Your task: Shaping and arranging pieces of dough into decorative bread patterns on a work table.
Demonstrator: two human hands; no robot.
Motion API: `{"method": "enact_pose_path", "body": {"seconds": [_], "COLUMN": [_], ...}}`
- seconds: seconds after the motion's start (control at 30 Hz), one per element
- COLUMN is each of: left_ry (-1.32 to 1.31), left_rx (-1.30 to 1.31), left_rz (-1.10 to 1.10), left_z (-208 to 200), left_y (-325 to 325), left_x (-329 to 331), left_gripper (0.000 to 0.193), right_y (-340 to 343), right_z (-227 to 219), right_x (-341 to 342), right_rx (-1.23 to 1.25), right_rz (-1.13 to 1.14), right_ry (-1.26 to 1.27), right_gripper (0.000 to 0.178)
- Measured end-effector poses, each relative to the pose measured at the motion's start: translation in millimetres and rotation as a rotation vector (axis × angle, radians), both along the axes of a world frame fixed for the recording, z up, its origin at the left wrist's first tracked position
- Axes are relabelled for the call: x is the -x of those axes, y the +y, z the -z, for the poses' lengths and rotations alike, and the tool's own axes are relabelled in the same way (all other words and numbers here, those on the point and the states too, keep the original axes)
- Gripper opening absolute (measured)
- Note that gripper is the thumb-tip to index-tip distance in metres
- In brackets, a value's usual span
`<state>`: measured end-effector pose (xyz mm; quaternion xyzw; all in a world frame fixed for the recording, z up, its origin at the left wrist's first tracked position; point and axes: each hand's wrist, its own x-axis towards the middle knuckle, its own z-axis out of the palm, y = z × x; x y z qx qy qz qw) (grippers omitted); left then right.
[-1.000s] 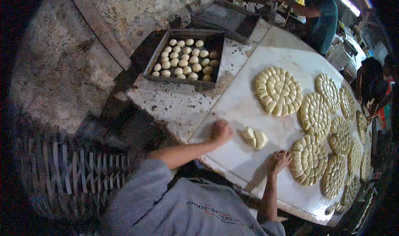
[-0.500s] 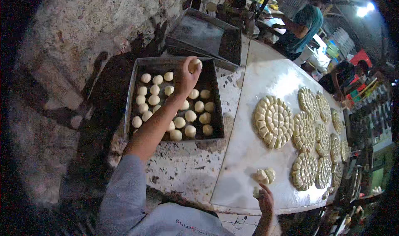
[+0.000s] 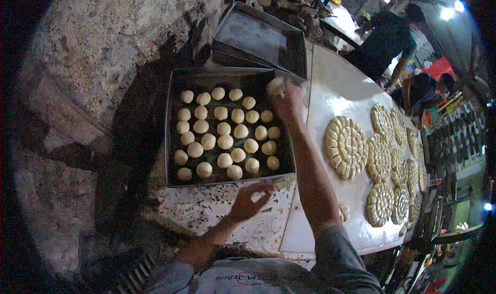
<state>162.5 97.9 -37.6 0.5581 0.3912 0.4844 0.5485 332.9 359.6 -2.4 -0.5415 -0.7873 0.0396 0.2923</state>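
A dark metal tray [image 3: 167,133] holds rows of pale round dough balls [image 3: 224,160]. At its far right corner my right hand [image 3: 290,98] is closed round another dough ball [image 3: 277,86]; motion blurs the fingers. My left hand [image 3: 250,202] hovers by the tray's near edge, fingers curved and apart. A pale patch shows between thumb and finger, seemingly the tabletop behind. Beyond my right forearm, a small dough piece [image 3: 344,212] lies on the smooth white tabletop, partly hidden by the arm.
Several flat dough rounds, cut into segments [image 3: 347,148], lie on the white tabletop [image 3: 323,77] at right. Stacked empty metal trays [image 3: 258,35] stand behind the filled one. A rough wall [image 3: 119,30] rises at left. One person [image 3: 385,40] stands at the far right.
My left hand has drawn back from the tray's far side to its near edge, its dough ball gone. My right hand has swung from the near tabletop to the tray's far right corner.
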Motion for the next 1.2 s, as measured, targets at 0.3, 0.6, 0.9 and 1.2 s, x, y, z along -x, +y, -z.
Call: {"method": "enact_pose_path", "body": {"seconds": [0.3, 0.6, 0.9, 1.2], "left_ry": [0.171, 0.885, 1.127, 1.147], "left_rx": [0.154, -0.373, -0.544, -0.576], "left_rz": [0.405, -0.227, -0.362, -0.352], "left_z": [30, 75, 106, 92], "left_y": [-51, -29, -48, -57], "left_x": [-113, -312, -352, -367], "left_gripper": [0.025, 0.029, 0.017, 0.020], "right_y": [-296, -351, -378, -461], "right_z": [76, 104, 118, 106], "right_x": [-198, -306, -327, -404], "right_rx": [-0.169, 0.122, 0.357, 0.145], "right_rz": [0.938, 0.877, 0.199, 0.635], "right_ry": [0.186, 0.059, 0.811, 1.312], "right_gripper": [0.019, 0.023, 0.030, 0.013]}}
